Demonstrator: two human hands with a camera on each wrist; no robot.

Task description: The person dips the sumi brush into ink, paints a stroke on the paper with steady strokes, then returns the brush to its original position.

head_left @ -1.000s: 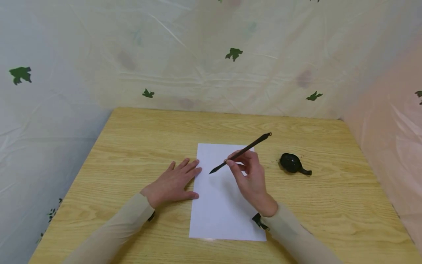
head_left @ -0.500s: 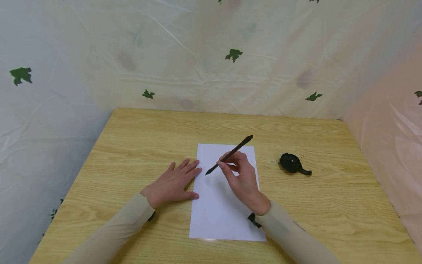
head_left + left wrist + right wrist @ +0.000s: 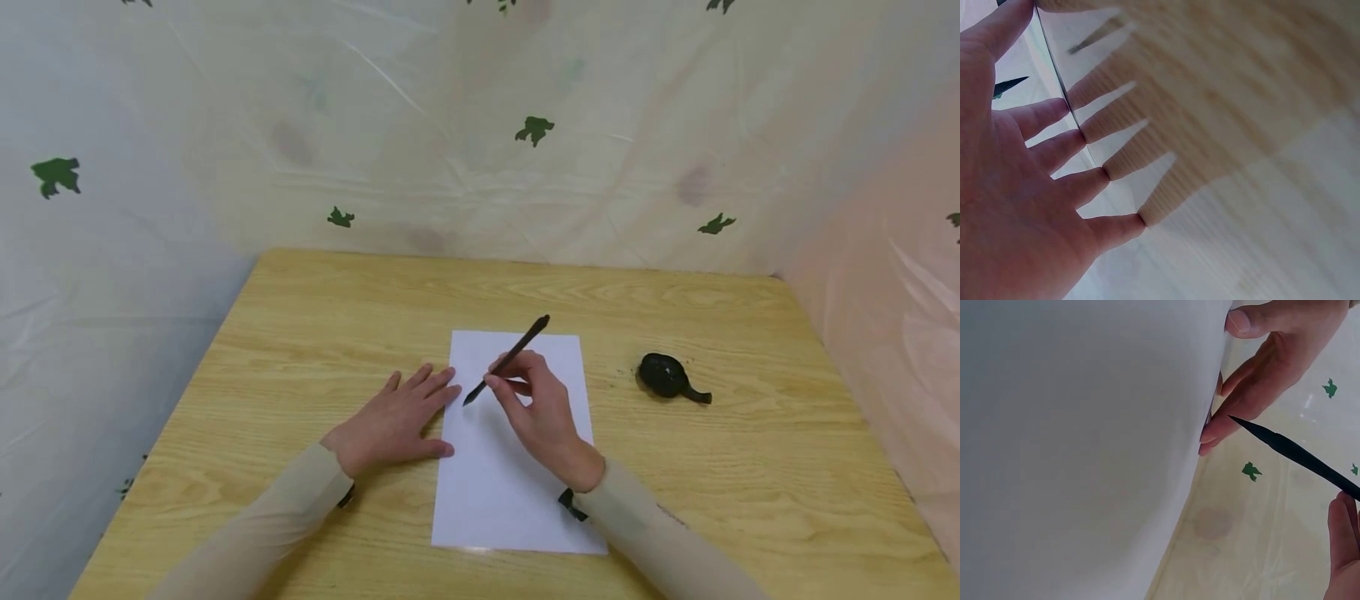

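A blank white sheet of paper [image 3: 495,508] lies upright on the wooden table in the head view. My right hand [image 3: 543,412] pinches a dark ink brush [image 3: 519,345] between thumb and fingers, the shaft slanting up to the right. Its pointed tip sits over the left part of the sheet; in the right wrist view the brush [image 3: 1294,452] seems slightly apart from the paper. My left hand [image 3: 392,423] lies flat with fingers spread, fingertips and thumb on the sheet's left edge. The left wrist view shows that palm [image 3: 1016,212] and the dark brush tip [image 3: 1011,85].
To the right of the sheet stands a small black dish [image 3: 663,375] with a short handle, dark and shiny inside. Small dark specks lie beside it. A pale curtain [image 3: 420,133] with green bird shapes hangs behind and along both sides of the table [image 3: 315,308].
My right hand has moved left and slightly toward me with the brush, which now stands steeper. My left hand, the sheet and the dish have stayed in place.
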